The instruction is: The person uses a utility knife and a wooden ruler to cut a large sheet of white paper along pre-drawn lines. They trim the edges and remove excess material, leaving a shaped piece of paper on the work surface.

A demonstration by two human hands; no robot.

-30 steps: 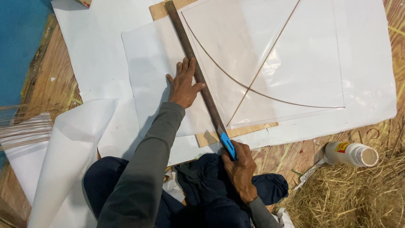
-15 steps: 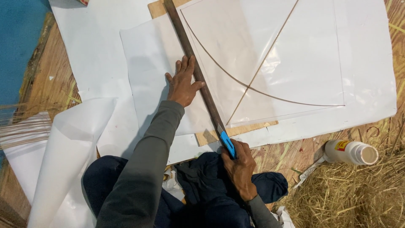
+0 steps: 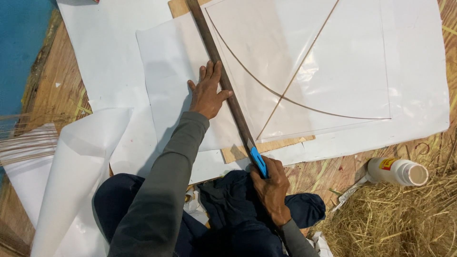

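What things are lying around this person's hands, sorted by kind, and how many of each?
White paper sheets: 3 (flat sheet, smaller sheet on top, curled sheet)
Clear plastic sheet: 1
Thin crossed sticks: 2 (straight, bowed)
Long dark straightedge, under the left hand: 1
Blue-handled cutter, in the right hand: 1
White bottle: 1
Wooden board: 1
Total: 10

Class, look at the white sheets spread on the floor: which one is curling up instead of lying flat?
The loose sheet at the lower left, beside the person's knee. Its edge rolls upward; the others lie flat.
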